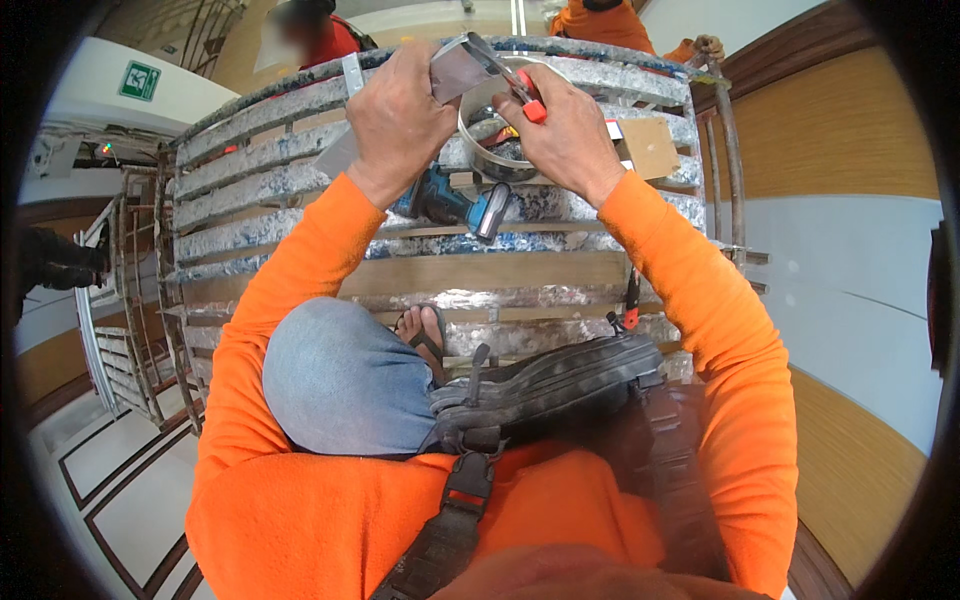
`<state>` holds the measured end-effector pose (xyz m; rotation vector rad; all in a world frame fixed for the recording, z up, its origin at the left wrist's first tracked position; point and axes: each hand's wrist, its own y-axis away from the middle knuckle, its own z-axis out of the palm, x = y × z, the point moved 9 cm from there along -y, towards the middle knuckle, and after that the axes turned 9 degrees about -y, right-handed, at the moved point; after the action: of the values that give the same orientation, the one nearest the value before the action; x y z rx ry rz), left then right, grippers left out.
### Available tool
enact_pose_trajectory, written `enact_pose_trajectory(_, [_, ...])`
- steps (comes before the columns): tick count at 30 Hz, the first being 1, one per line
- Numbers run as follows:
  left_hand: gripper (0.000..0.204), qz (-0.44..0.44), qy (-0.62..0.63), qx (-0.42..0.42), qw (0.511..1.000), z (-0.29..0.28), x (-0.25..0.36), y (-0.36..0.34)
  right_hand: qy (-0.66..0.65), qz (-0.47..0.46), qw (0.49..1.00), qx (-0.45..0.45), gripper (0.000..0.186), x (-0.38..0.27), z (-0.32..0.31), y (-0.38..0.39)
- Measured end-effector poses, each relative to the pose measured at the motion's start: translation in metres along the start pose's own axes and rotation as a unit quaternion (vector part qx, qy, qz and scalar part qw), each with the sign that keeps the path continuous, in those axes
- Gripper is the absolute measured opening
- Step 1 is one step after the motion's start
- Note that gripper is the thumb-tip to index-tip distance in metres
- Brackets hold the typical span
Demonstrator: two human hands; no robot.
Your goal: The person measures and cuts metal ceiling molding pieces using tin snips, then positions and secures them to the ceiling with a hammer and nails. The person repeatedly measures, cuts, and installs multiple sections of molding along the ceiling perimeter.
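My left hand (405, 115) is closed on a grey metal strip (458, 70), bent at its top, whose other end shows beyond my wrist. My right hand (560, 135) grips red-handled snips (530, 105), their jaws at the strip's upper end. Below my hands a round metal pot (483, 160) holds items I cannot make out clearly. A blue cordless drill (445, 200) lies on the paint-spattered slatted platform (250, 210), just nearer me than the pot. Brown cardboard (650, 148) lies right of the pot.
A red-and-black tool (631, 300) lies near my right forearm. My knee and black bag (545, 390) are close below. Railings (730, 170) edge the platform, a wood-and-white wall beyond. Another scaffold (140, 330) stands left. Two co-workers (590, 25) are beyond the far edge.
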<state>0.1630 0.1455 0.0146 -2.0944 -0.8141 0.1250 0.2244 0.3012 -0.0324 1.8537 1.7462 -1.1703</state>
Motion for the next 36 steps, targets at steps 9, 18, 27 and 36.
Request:
enact_pose_trajectory(9, [0.03,-0.046,0.097,-0.114,0.988,0.026,0.015,0.066,0.052,0.057,0.996,-0.053,0.026,0.045,0.019,0.063])
enact_pose_trajectory(18, [0.033,-0.094,0.086,-0.202,0.971,0.057,0.012,0.088,0.041,0.159,0.981,-0.106,0.043,0.066,0.029,0.077])
enact_pose_trajectory(27, [0.036,-0.091,0.097,-0.17,0.976,0.049,0.007,0.081,0.064,0.131,0.985,-0.09,0.044,0.046,0.028,0.061])
enact_pose_trajectory(36, [0.044,-0.124,0.107,-0.25,0.954,0.066,0.007,0.094,0.088,0.133,0.981,-0.108,0.037,0.066,0.033,0.07])
